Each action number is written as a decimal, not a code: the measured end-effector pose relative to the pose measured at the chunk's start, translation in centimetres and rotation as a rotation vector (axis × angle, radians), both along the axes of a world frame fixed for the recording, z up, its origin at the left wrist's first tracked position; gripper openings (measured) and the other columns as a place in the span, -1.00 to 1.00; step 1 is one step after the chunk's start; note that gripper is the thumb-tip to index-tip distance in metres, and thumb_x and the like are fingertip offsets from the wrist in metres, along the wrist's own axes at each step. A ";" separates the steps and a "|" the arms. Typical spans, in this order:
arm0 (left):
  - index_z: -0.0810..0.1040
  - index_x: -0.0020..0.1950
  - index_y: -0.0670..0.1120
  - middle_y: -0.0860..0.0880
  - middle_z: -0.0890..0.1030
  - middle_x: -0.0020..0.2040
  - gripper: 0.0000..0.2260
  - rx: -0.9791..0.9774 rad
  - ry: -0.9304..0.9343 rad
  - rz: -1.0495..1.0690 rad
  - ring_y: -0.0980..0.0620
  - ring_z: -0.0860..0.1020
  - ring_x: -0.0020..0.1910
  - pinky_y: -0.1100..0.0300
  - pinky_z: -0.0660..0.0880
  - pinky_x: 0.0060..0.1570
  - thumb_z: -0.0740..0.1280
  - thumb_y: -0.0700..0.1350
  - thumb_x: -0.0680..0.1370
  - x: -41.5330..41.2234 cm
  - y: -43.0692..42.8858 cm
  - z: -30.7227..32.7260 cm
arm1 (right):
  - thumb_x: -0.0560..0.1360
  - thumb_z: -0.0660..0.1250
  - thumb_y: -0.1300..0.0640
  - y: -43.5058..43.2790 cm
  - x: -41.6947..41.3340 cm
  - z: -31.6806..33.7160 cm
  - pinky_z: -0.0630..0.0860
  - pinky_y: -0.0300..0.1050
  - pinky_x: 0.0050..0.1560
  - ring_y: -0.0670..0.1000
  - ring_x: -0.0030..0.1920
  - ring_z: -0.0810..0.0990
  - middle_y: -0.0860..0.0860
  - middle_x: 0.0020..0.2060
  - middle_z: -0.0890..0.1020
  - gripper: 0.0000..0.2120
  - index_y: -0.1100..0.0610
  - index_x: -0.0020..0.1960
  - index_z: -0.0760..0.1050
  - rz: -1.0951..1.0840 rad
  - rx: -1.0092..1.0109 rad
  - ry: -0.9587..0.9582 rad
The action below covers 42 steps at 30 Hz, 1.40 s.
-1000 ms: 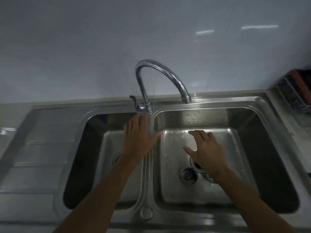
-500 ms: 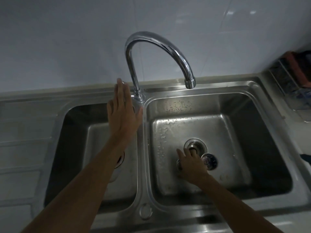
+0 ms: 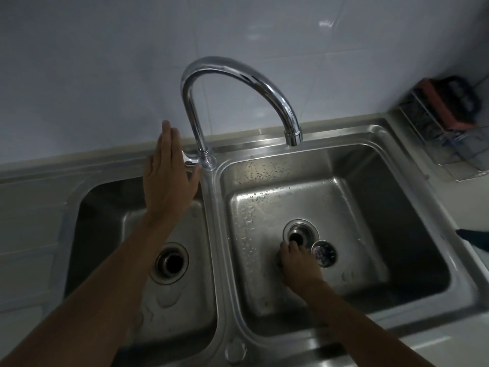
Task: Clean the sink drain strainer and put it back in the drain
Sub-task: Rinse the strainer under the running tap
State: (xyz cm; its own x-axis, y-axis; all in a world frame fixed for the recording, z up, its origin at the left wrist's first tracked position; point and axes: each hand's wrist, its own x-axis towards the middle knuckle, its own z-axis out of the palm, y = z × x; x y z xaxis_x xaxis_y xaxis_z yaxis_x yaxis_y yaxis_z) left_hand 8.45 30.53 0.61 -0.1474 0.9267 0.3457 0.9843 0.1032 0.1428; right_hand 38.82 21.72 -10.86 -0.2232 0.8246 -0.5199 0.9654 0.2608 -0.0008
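My left hand (image 3: pixel 169 178) flat, open, holding nothing, at tap lever (image 3: pixel 191 160) for water. Right hand (image 3: pixel 297 263) on right basin (image 3: pixel 370 207) floor beside drain (image 3: pixel 300 231); grip: cannot tell. Strainer (image 3: pixel 324 253) lies out, awaiting rinse.

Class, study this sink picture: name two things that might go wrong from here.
1. The strainer lies loose on the wet basin floor beside the open drain; the right hand, busy next to it, might knock it away.
2. The left hand is at the tap handle; a sudden flow might wash dirt down the uncovered drain.
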 end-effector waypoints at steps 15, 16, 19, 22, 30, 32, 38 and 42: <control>0.14 0.65 -0.13 -0.27 0.06 0.67 -0.22 -0.120 -0.116 0.033 -0.29 0.14 0.63 -0.28 0.23 0.48 0.27 0.30 0.60 4.0 -1.7 -1.9 | 0.39 0.56 -0.17 3.4 4.6 2.7 0.47 -0.05 0.23 0.12 0.25 0.44 0.14 0.27 0.48 -0.21 0.18 0.43 0.32 -0.419 0.198 0.348; 0.14 0.66 -0.12 -0.25 0.07 0.67 -0.21 -0.165 -0.100 -0.040 -0.26 0.14 0.63 -0.28 0.22 0.48 0.25 0.32 0.60 5.4 -3.1 -2.7 | 0.40 0.55 -0.15 3.9 4.8 2.7 0.45 -0.05 0.23 0.13 0.24 0.44 0.15 0.26 0.48 -0.23 0.19 0.42 0.33 -0.426 0.195 0.361; 0.19 0.65 -0.06 -0.19 0.04 0.69 -0.25 -0.305 -0.066 -0.212 -0.19 0.09 0.66 -0.29 0.18 0.54 0.17 0.37 0.60 8.9 -6.0 -5.2 | 0.42 0.53 -0.11 5.9 5.0 2.4 0.45 0.02 0.26 0.19 0.25 0.44 0.19 0.28 0.45 -0.26 0.18 0.45 0.35 -0.438 0.204 0.393; 0.25 0.63 -0.04 -0.18 0.05 0.69 -0.27 -0.350 -0.111 -0.192 -0.17 0.06 0.66 -0.19 0.06 0.57 0.16 0.38 0.60 10.3 -6.7 -6.0 | 0.42 0.55 -0.11 7.4 4.6 1.8 0.52 0.08 0.29 0.20 0.25 0.49 0.17 0.30 0.43 -0.24 0.14 0.48 0.34 -0.430 0.233 0.465; 0.47 0.49 -0.06 -0.16 0.33 0.58 -0.36 -0.271 -0.080 -0.173 -0.14 0.32 0.55 -0.10 0.16 0.51 0.21 0.36 0.59 11.0 -7.6 -6.0 | 0.40 0.58 -0.10 5.5 4.1 -1.0 0.55 -0.01 0.21 0.13 0.24 0.55 0.11 0.32 0.46 -0.20 0.05 0.49 0.26 -0.451 0.166 0.595; 0.50 0.45 -0.04 -0.13 0.36 0.56 -0.39 -0.261 -0.065 -0.173 -0.12 0.33 0.52 -0.09 0.16 0.49 0.22 0.36 0.59 11.1 -7.6 -6.2 | 0.40 0.59 -0.05 5.6 3.9 -1.3 0.56 0.00 0.21 0.14 0.25 0.55 0.13 0.33 0.46 -0.20 0.06 0.49 0.27 -0.488 0.179 0.623; 0.57 0.37 -0.05 -0.11 0.42 0.49 -0.44 -0.225 -0.039 -0.180 -0.11 0.40 0.44 -0.08 0.20 0.44 0.28 0.34 0.57 11.0 -7.4 -6.4 | 0.39 0.60 0.01 5.9 3.7 -1.2 0.55 -0.12 0.08 0.11 0.18 0.58 0.12 0.29 0.48 -0.26 0.09 0.44 0.33 -0.515 0.265 0.705; 0.59 0.33 -0.06 -0.12 0.46 0.47 -0.46 -0.213 -0.037 -0.176 -0.13 0.45 0.40 -0.12 0.24 0.43 0.34 0.31 0.55 11.1 -7.3 -6.5 | 0.41 0.60 0.08 6.4 4.1 -0.9 0.55 -0.17 0.12 0.08 0.21 0.57 0.10 0.32 0.45 -0.29 0.11 0.45 0.33 -0.528 0.342 0.734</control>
State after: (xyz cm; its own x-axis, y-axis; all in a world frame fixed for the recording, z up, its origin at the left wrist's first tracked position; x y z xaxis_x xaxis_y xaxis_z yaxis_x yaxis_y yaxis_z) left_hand 19.54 23.23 -5.91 0.0131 0.9904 0.1375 0.9842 -0.0370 0.1729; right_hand 42.96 28.14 -11.77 0.0456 0.9926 -0.1121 0.7477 -0.1084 -0.6552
